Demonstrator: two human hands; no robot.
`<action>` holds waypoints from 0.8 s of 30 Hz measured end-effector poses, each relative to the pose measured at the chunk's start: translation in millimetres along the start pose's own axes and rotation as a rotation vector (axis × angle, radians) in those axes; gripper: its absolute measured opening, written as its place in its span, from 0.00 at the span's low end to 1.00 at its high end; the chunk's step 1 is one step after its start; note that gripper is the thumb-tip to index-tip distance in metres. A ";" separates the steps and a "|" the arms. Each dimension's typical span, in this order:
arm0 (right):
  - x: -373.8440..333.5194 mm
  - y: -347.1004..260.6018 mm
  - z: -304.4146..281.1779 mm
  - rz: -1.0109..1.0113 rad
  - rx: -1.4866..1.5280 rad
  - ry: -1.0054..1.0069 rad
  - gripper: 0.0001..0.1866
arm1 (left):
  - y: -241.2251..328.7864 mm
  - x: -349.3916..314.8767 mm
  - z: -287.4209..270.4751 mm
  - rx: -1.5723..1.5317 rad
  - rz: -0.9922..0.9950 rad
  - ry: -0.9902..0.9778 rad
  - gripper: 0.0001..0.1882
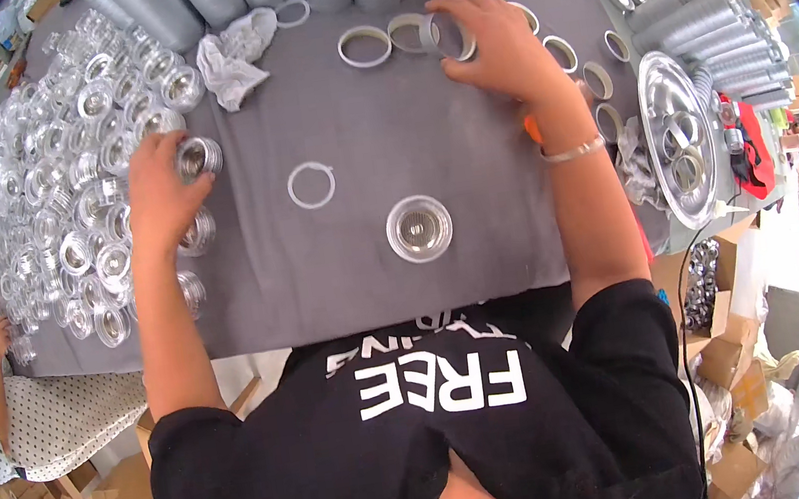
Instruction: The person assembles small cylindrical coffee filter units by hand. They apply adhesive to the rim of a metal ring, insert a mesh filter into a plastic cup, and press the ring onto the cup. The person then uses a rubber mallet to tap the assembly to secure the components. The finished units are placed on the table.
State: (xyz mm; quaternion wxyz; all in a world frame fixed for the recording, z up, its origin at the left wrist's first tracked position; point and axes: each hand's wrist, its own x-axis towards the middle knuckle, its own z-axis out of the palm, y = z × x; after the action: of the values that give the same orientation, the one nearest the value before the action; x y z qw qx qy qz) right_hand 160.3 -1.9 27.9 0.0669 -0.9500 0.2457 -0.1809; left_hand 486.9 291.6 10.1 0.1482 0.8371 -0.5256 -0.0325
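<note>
a grey ring (431, 37) sits at twelve o'clock, your right grip (497, 43) clamped on it; your left grip (157, 187) pinches a clear dish (200, 158) near eleven. closer on the desk (322, 270) lie a thin white ring (296, 187) at eleven and a lone clear bowl (419, 230) at twelve; a shiny tray (660, 114) rests at two.

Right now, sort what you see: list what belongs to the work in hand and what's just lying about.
Apparently in the work:
clear ridged piece in the left hand
grey ring in the right hand
round clear dish

Seemingly lying about:
crumpled white wad
red object right of the silver tray
</note>
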 end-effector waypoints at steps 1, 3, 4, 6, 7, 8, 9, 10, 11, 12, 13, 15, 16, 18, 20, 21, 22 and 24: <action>-22.5 -11.0 -12.6 0.053 0.163 0.014 0.36 | 9.1 -3.1 -0.1 -0.148 0.009 0.018 0.32; -65.9 -32.4 -20.0 0.138 0.368 0.034 0.35 | 42.6 -11.8 -1.5 -0.435 0.005 0.062 0.29; -88.7 -43.9 -19.0 0.173 0.408 0.034 0.35 | 65.1 -21.9 -4.5 -0.568 -0.012 0.049 0.30; -126.8 -61.1 -16.8 0.261 0.420 0.016 0.35 | 102.6 -42.7 -1.5 -0.781 0.171 -0.040 0.30; -142.8 -67.0 -14.4 0.308 0.395 -0.005 0.35 | 126.4 -51.2 -5.5 -0.793 0.258 -0.097 0.30; -153.8 -71.0 -11.8 0.352 0.372 -0.025 0.35 | 147.5 -58.2 -10.1 -0.802 0.342 -0.151 0.31; -164.4 -72.0 -5.6 0.374 0.370 0.008 0.35 | 160.9 -63.2 -3.3 -0.761 0.428 -0.149 0.32; -174.2 -71.8 1.9 0.392 0.372 0.045 0.35 | 170.7 -67.8 4.6 -0.714 0.514 -0.143 0.33; -179.6 -72.8 4.2 0.409 0.372 0.085 0.35 | 176.4 -70.2 13.2 -0.724 0.523 -0.147 0.34; -182.1 -74.2 2.8 0.455 0.396 0.082 0.36 | 180.3 -71.6 23.1 -0.733 0.530 -0.150 0.34; -183.4 -75.3 0.3 0.506 0.415 0.087 0.37 | 183.0 -70.5 28.5 -0.742 0.547 -0.156 0.34; -185.1 -78.5 -1.1 0.534 0.595 0.179 0.38 | 179.9 -72.3 28.6 -0.713 0.529 -0.190 0.40; -184.4 -81.2 0.3 0.505 0.756 0.266 0.39 | 179.5 -73.9 29.5 -0.728 0.503 -0.189 0.42; -178.9 -90.1 -3.0 0.404 0.884 0.321 0.40 | 178.2 -76.5 30.7 -0.799 0.464 -0.141 0.45; -164.0 -106.1 -19.5 0.277 0.814 0.260 0.41 | 174.9 -79.8 31.4 -0.910 0.434 -0.051 0.45; -156.9 -113.4 -25.4 0.218 0.777 0.237 0.41 | 172.0 -81.1 34.4 -0.989 0.435 -0.053 0.45; -148.9 -119.8 -28.3 0.157 0.733 0.221 0.41 | 168.7 -82.7 39.5 -1.068 0.435 -0.051 0.44; -142.5 -130.3 -25.0 0.128 0.701 0.182 0.39 | 164.0 -84.8 47.6 -1.138 0.448 -0.056 0.42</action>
State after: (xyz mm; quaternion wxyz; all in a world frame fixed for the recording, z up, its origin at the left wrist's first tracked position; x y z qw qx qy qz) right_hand 92.5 180.5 34.8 0.3774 -0.8321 0.2327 -0.3333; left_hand 296.4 290.6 2.4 0.5616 0.4943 -0.5928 -0.2981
